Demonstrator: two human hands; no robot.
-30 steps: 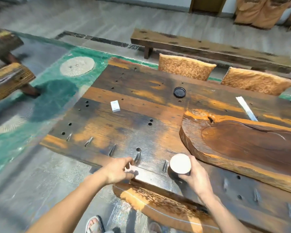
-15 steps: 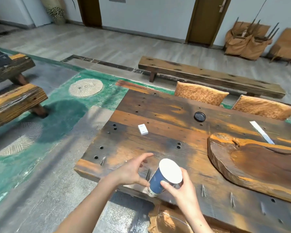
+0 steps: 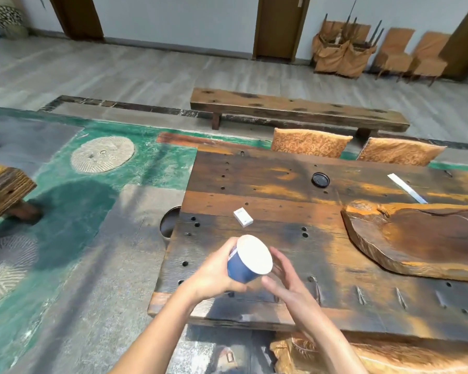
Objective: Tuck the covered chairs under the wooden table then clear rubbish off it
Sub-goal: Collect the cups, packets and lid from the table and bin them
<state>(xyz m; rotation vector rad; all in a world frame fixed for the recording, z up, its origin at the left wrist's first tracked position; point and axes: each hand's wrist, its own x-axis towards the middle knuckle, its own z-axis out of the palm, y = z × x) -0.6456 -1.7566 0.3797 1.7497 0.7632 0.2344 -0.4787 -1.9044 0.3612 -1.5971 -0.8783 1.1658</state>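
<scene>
Blue cup (image 3: 242, 268) tilted, gripped in left hand (image 3: 214, 276).

I count two covered chairs (image 3: 310, 143) (image 3: 400, 152) at twelve o'clock across the wooden table (image 3: 268, 184), one blue cup (image 3: 250, 259), one black lid (image 3: 320, 180), one white box (image 3: 243, 217), one white strip (image 3: 407, 188), one slab (image 3: 422, 238).

Walls: I see a plain pale wall (image 3: 173, 17) along the far side.
Doors: a dark brown wooden door (image 3: 278, 25) in that wall, and a second brown door (image 3: 76, 14) further left.
Floor: grey wood-grain planks (image 3: 146, 71) far off, with a green painted patch (image 3: 157, 163) nearer me.
Inlay: a round ribbed pale stone disc (image 3: 102, 154) sits in the green.
Benches: a long dark weathered plank bench (image 3: 295, 109) ahead, and a thick timber bench end (image 3: 3, 190) at my left.
Far corner: tan cloth-covered spare chairs (image 3: 395, 49) against the wall, beside an upturned stack (image 3: 338, 49) with legs up.
Light: bright, even daylight.
</scene>
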